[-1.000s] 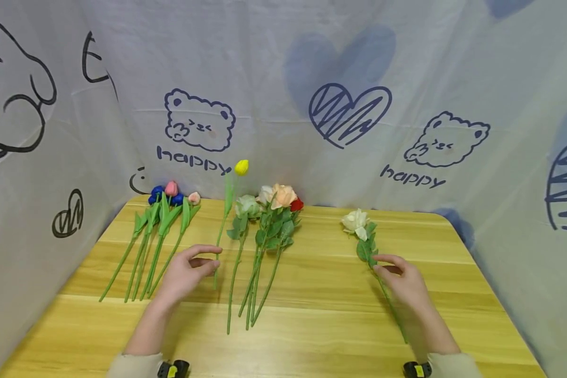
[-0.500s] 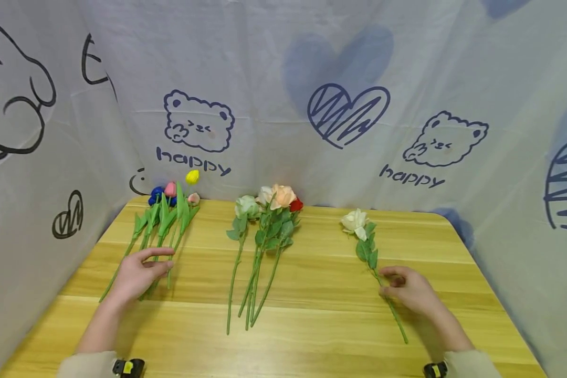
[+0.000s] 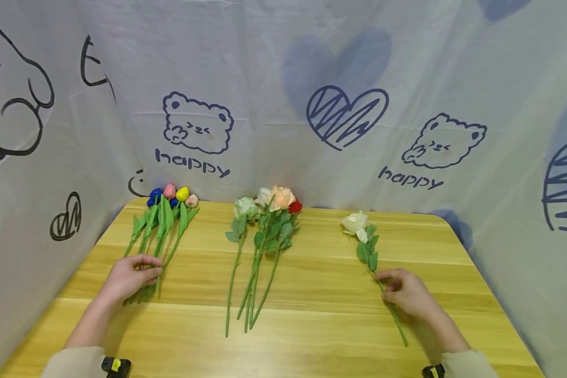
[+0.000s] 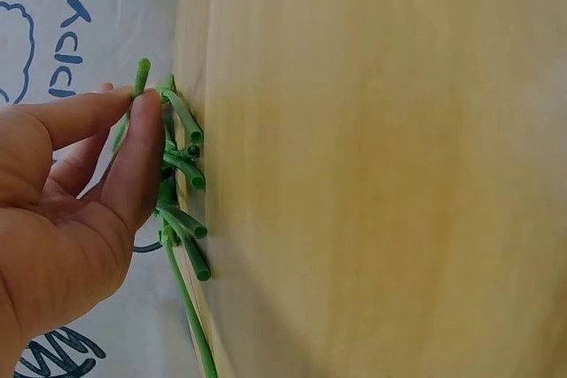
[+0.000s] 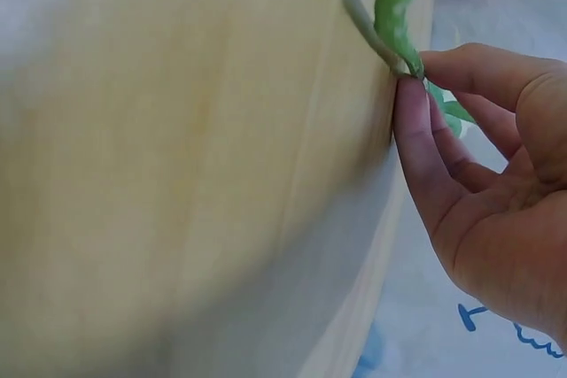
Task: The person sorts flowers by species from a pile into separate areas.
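At the left of the head view, my left hand (image 3: 127, 275) pinches the stem of a yellow tulip (image 3: 182, 193). Its bloom lies among blue tulips (image 3: 155, 195), a pink tulip (image 3: 169, 190) and a pale pink tulip (image 3: 191, 200). The left wrist view has the pinched stem (image 4: 142, 75) poking up between thumb and fingers, above several other stem ends (image 4: 193, 174). My right hand (image 3: 406, 291) pinches a white rose (image 3: 355, 223) partway along its stem, which slants toward the table's front right. In the right wrist view the stem end (image 5: 396, 19) sticks out past the fingertips.
Between the hands lies a group of roses: a pale green one (image 3: 245, 208), a peach one (image 3: 282, 197), a red one (image 3: 295, 206) and a whitish one, stems toward me. A printed cloth (image 3: 274, 131) hangs behind the wooden table (image 3: 321, 336).
My left hand has carried the yellow tulip left from beside the roses and lowered it among the tulips. My right hand has shifted slightly down the white rose's stem; the rose has stayed put.
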Available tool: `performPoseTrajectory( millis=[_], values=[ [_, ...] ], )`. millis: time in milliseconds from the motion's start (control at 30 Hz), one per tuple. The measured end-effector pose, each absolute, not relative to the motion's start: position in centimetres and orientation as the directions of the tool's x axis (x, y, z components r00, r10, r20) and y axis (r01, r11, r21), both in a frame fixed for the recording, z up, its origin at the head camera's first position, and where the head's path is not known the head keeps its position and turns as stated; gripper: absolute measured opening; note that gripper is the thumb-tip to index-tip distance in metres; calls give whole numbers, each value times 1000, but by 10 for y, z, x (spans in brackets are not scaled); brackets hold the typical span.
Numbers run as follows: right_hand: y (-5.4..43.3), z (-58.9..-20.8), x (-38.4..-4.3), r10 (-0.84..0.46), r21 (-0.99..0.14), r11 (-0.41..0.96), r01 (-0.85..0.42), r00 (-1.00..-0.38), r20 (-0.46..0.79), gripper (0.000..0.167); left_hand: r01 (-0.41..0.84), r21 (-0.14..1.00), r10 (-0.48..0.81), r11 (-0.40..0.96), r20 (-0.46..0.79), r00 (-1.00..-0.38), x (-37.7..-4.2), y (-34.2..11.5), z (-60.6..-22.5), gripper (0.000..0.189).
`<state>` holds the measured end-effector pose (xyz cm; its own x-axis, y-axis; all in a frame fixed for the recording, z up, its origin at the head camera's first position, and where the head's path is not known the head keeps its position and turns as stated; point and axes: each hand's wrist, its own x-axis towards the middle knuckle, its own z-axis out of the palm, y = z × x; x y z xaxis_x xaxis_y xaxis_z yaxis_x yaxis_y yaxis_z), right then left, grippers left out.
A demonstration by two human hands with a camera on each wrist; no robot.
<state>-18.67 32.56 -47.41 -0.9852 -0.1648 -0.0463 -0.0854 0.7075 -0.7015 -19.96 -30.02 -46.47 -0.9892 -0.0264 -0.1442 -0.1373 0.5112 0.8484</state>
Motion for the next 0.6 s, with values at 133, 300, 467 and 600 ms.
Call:
performPoseTrajectory(
  millis=[133, 300, 467, 600],
  values=[
    [325, -473, -186, -182, -727, 683, -71, -980, -76, 39, -135, 851, -18, 507, -147, -989, -201, -301, -467, 28],
    [324, -471, -186, -190, -748, 661, -50, -976, -103, 40, -140, 848, -10, 512, -157, -987, -201, -302, -469, 32],
    [324, -470, -187, -183, -771, 637, -12, -974, -135, 41, -151, 846, -6, 511, -173, -985, -201, -300, -467, 36],
    [325, -472, -188, -175, -785, 619, 18, -972, -160, 42, -158, 838, -17, 522, -176, -984, -202, -299, -466, 37]
  ],
)
